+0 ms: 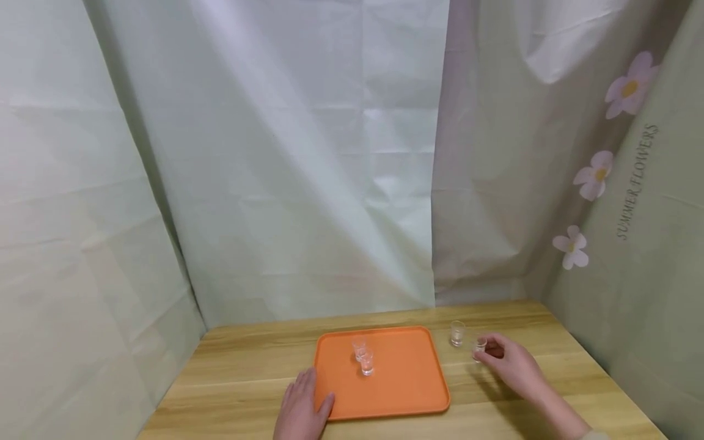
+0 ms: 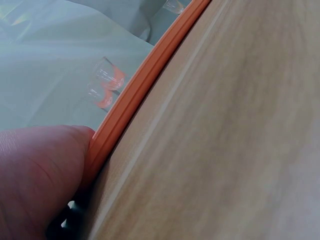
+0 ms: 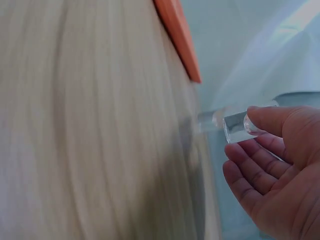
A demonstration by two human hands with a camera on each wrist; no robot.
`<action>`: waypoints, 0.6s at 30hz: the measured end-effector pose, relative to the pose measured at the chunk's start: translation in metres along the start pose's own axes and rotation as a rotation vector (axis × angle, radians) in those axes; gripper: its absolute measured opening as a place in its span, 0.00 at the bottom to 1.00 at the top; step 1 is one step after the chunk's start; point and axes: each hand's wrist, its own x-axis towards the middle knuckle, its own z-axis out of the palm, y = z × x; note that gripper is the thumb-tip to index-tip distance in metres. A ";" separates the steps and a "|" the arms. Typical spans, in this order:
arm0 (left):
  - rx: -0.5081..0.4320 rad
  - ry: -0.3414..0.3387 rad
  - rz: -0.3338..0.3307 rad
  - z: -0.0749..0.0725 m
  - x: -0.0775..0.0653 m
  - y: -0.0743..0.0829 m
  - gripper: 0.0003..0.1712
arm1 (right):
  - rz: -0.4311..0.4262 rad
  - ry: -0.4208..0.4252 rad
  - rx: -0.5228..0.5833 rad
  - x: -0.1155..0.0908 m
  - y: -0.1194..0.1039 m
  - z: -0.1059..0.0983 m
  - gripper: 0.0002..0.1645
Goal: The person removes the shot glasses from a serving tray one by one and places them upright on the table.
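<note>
My left hand (image 1: 301,404) rests at the near left corner of an orange tray (image 1: 407,373), fingers along its left side. In the left wrist view the thumb (image 2: 55,165) lies against the tray's rim (image 2: 145,75). Two small clear shot glasses stand close together on the tray, the nearer glass (image 1: 366,365) overlapping the farther one (image 1: 359,346). Right of the tray, my right hand (image 1: 511,363) pinches another shot glass (image 3: 239,126) between thumb and fingers, low over the table. Just left of it stands one more shot glass (image 1: 457,333).
The wooden table (image 1: 242,373) has pale cloth sheets (image 1: 308,183) hanging behind it and at both sides. Printed flowers (image 1: 593,175) and lettering mark the right sheet (image 1: 671,256). Wood surface lies between the tray and the right-hand glasses.
</note>
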 end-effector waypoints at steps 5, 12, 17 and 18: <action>0.013 -0.008 -0.002 -0.005 0.001 0.003 0.44 | -0.009 0.003 -0.036 0.007 0.012 -0.008 0.24; 0.012 -0.001 0.000 -0.006 0.001 0.003 0.45 | -0.001 0.019 -0.051 0.020 0.023 -0.009 0.22; -0.003 0.000 0.000 -0.003 0.001 0.002 0.44 | 0.005 0.028 -0.059 0.027 0.029 -0.008 0.21; -0.004 -0.001 -0.001 -0.003 0.001 0.002 0.44 | 0.006 0.029 -0.068 0.029 0.029 -0.008 0.21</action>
